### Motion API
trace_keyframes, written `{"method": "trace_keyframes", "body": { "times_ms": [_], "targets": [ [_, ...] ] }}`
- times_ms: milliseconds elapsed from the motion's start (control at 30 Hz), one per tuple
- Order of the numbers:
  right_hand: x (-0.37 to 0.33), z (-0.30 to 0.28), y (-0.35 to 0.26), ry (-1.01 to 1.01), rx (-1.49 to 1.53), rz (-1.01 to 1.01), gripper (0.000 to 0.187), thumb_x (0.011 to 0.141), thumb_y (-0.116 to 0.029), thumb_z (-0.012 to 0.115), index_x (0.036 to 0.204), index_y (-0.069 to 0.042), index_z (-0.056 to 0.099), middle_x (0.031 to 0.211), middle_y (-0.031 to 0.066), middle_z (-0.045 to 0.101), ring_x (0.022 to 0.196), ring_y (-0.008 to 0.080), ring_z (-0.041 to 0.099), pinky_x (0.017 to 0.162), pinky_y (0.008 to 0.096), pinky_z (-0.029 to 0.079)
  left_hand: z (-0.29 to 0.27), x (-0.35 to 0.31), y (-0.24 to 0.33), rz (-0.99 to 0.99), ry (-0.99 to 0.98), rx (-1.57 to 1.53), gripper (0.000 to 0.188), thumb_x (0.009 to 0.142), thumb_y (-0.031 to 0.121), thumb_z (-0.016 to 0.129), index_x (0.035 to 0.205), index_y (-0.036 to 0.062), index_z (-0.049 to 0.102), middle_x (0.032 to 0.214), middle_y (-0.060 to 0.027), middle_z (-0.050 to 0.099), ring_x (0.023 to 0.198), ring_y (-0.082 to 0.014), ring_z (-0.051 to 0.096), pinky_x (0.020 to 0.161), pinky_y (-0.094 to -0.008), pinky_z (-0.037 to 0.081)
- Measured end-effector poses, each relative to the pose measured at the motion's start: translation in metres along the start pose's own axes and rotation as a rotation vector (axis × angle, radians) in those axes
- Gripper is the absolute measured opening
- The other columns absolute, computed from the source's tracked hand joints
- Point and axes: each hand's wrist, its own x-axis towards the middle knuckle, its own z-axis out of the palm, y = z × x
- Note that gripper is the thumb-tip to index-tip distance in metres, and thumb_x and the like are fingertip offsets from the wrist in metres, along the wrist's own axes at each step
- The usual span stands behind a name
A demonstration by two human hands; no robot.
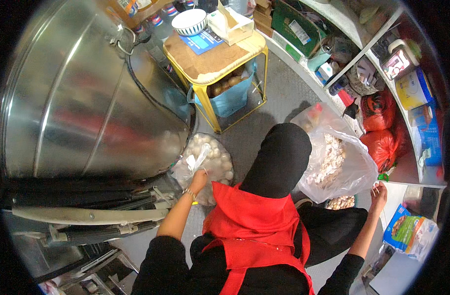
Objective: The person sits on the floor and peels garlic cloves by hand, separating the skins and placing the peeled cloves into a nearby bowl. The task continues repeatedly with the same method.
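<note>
At the left, a clear bag of whitish round bulbs that look like garlic (217, 156) stands on the floor, its top gathered into a white twist. My left hand (199, 181) is closed at the near side of that twist, fingers pinching the plastic. On the right lies a large translucent plastic bag (355, 169), its mouth spread and full of pale flaky skins (330, 160). My right hand (379, 194) is beside this bag's near right edge, fingers pinched together; what they hold is too small to make out. Loose cloves (340, 202) sit partly hidden beneath the bag.
A yellow-legged stool (205, 105) ahead carries a bowl (189, 22) and a box; a blue basket (230, 98) is under it. A steel cabinet (82, 98) flanks me left. Right, shelves hold red bags (377, 147) and a phone (396, 64). My bent knee (276, 157) stands between the bags.
</note>
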Motion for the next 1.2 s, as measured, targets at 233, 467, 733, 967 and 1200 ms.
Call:
{"method": "trace_keyframes", "body": {
  "times_ms": [233, 467, 733, 967, 1200],
  "targets": [
    [-0.032, -0.026, 0.014, 0.094, -0.239, 0.047, 0.034, 0.095, -0.034, 0.046, 0.112, -0.006, 0.054, 0.091, 0.0065, 0.061, 0.081, 0.0176, 0.062, 0.069, 0.0284, 0.05, 0.067, 0.044, -0.018, -0.121, -0.467, 0.204, 0.024, 0.083, 0.021, 0.049, 0.091, 0.0079, 0.067, 0.092, -0.018, 0.066, 0.085, -0.0338, 0.064, 0.072, -0.0438, 0.05],
    [-0.053, -0.044, 0.017, 0.14, -0.414, 0.107, 0.03, 0.096, -0.032, 0.045, 0.107, -0.007, 0.057, 0.089, 0.0076, 0.062, 0.074, 0.0167, 0.062, 0.064, 0.0272, 0.05, 0.059, 0.057, 0.04, -0.69, -0.09, 0.254, 0.029, 0.087, 0.029, 0.048, 0.103, 0.01, 0.063, 0.095, -0.0161, 0.066, 0.09, -0.0337, 0.064, 0.075, -0.0436, 0.05],
    [-0.072, -0.076, 0.033, 0.251, -0.378, 0.221, 0.03, 0.096, -0.033, 0.044, 0.108, -0.009, 0.057, 0.089, 0.0042, 0.062, 0.075, 0.014, 0.062, 0.063, 0.0256, 0.049, 0.076, 0.104, -0.058, 0.053, -0.113, 0.374, 0.024, 0.085, 0.019, 0.046, 0.088, 0.0045, 0.065, 0.088, -0.0154, 0.066, 0.079, -0.0334, 0.062, 0.072, -0.0439, 0.048],
    [-0.077, -0.046, 0.024, 0.236, -0.318, 0.17, 0.028, 0.096, -0.026, 0.045, 0.109, -0.004, 0.056, 0.091, 0.0095, 0.063, 0.078, 0.018, 0.063, 0.066, 0.0282, 0.051, 0.084, 0.089, -0.044, -0.058, -0.192, 0.171, 0.02, 0.085, 0.016, 0.048, 0.094, 0.004, 0.061, 0.079, -0.0118, 0.063, 0.071, -0.0277, 0.059, 0.064, -0.0389, 0.047],
    [-0.074, 0.035, -0.006, 0.066, -0.38, -0.087, 0.022, 0.096, -0.016, 0.044, 0.105, -0.001, 0.057, 0.085, 0.0086, 0.063, 0.077, 0.0151, 0.061, 0.069, 0.0285, 0.051, 0.0, 0.055, -0.006, -0.048, -0.217, -0.086, 0.019, 0.087, 0.012, 0.05, 0.103, 0.0045, 0.056, 0.074, -0.0077, 0.06, 0.064, -0.019, 0.056, 0.055, -0.0322, 0.045]
  ]
}}
